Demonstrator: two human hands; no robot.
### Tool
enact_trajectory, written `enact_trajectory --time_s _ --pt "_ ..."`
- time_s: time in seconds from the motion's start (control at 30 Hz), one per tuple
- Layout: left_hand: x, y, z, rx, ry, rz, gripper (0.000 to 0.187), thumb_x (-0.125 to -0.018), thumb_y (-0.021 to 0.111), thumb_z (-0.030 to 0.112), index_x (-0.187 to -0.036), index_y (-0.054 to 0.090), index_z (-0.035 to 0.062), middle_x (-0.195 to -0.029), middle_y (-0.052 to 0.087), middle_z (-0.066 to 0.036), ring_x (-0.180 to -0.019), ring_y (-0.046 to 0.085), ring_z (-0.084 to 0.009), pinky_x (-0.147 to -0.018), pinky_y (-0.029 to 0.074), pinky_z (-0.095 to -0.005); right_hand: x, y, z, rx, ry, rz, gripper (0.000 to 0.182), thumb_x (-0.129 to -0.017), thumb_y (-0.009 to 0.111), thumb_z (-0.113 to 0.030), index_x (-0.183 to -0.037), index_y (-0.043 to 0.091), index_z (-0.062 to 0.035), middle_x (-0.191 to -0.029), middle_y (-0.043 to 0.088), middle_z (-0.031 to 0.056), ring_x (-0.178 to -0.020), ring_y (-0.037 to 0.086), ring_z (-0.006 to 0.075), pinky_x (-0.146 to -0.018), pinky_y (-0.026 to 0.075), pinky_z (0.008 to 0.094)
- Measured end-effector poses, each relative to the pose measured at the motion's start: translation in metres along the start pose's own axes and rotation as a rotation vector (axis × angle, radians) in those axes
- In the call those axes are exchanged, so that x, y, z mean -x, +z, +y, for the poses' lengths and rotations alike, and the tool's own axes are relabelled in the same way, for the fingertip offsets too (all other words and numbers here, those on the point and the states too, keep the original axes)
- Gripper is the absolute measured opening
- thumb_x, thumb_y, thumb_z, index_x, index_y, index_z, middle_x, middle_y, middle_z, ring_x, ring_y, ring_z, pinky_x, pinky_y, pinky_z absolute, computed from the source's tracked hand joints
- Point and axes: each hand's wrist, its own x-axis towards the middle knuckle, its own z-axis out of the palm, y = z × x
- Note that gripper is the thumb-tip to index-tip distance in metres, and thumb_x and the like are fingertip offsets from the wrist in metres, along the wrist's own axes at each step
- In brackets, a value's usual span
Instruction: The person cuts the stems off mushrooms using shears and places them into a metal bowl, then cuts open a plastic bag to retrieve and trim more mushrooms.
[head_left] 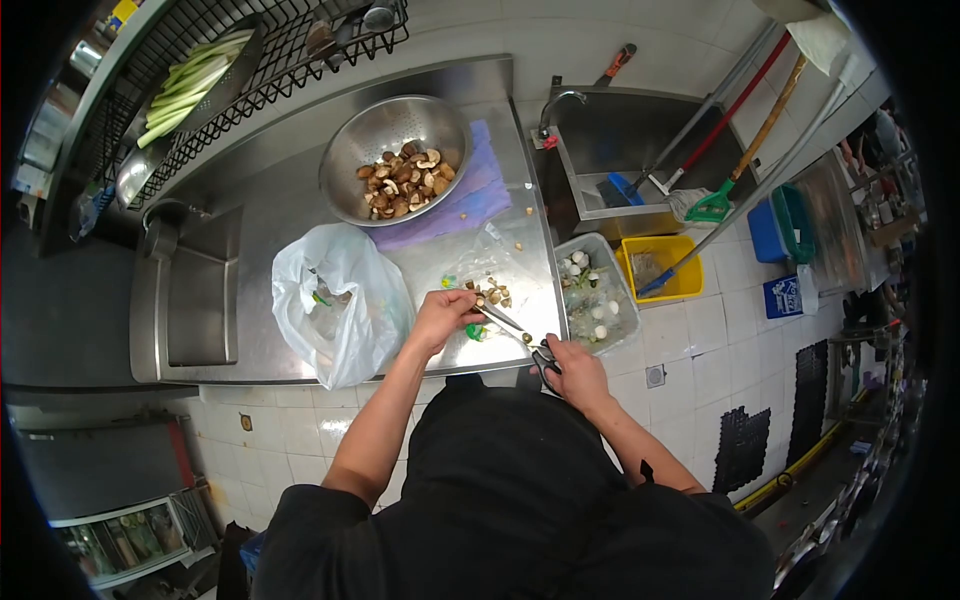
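My right hand (573, 372) is closed on the dark handles of a pair of scissors (507, 324), whose blades point up and left. The fingers of my left hand (448, 318) pinch a small brown mushroom (480, 301) beside the blade tips. Small mushroom pieces (498, 292) lie on the steel counter just beyond, near clear plastic and green scraps. A steel colander (345, 140) with cut brown mushrooms (404, 184) stands on a purple cloth (483, 190). Left of my left hand is a white plastic bag (340, 300); its contents are mostly hidden.
Right of the counter edge stand a clear bin (622, 318) with white and green scraps and a yellow bucket (690, 262). Long-handled tools lean by a deep sink (640, 150). Another sink (203, 290) is at left, under a wire rack (285, 60) holding green stalks (200, 80).
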Motion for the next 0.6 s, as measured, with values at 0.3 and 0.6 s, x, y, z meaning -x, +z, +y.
enact_trajectory --time_s 0.3,0.6 --pt "-0.009 0.006 -0.003 -0.110 -0.083 0.043 0.022 -0.093 0.066 0.009 -0.105 0.066 -0.0096 -0.088 0.069 -0.013 -0.071 0.069 -0.0183 -0.064 0.061 -0.0287 0.005 0.008 0.015 -0.191 0.018 -0.068 0.044 -0.077 0.077 -0.017 -0.115 0.062 -0.0031 -0.086 0.069 0.0153 -0.080 0.067 0.0349 -0.072 0.053 0.0441" --pt "-0.009 0.017 0.029 -0.352 0.054 0.183 0.022 -0.095 0.066 0.016 -0.100 0.066 -0.0060 -0.083 0.070 -0.012 -0.063 0.068 -0.0179 -0.058 0.058 -0.0286 0.009 0.014 0.028 -0.761 0.404 -0.267 0.048 -0.075 0.088 -0.033 -0.103 0.070 0.0018 -0.064 0.052 -0.0083 -0.058 0.042 0.0011 -0.053 0.034 0.0210"
